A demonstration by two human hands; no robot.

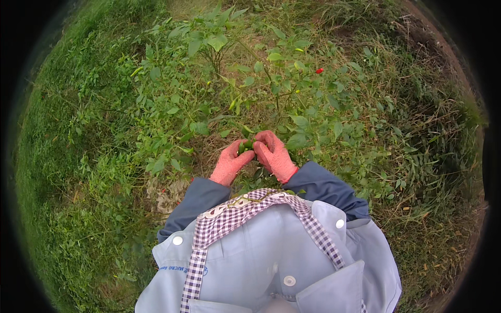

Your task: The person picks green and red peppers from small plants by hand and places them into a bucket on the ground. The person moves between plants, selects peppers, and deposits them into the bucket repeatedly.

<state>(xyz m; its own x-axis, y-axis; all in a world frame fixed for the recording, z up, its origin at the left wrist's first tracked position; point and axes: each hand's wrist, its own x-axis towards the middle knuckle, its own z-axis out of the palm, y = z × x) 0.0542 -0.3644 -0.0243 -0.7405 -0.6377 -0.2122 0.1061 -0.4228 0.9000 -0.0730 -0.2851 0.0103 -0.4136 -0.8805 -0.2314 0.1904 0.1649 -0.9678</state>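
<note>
Both hands wear pink, rough-surfaced gloves and meet in front of my chest. My left hand (230, 163) has its thumb and fingers closed around small green chili peppers (245, 145); how many is unclear. Close against it, my right hand (275, 155) is curled with thumb and fingertips together at the right end of the peppers. Whether its fingers grip a pepper or a stem is hidden. A pale green chili pepper (247, 129) hangs just above the hands. Beyond them stands a chili plant (277, 94) with a red chili pepper (319, 71) on it.
Another leafy chili plant (216, 43) rises farther ahead, with a yellow-green pepper (136, 71) to its left. Weeds and dry grass (411, 113) cover the ground. A pale patch (168, 195) lies by my left sleeve. My checked apron (223, 231) bulges below the hands.
</note>
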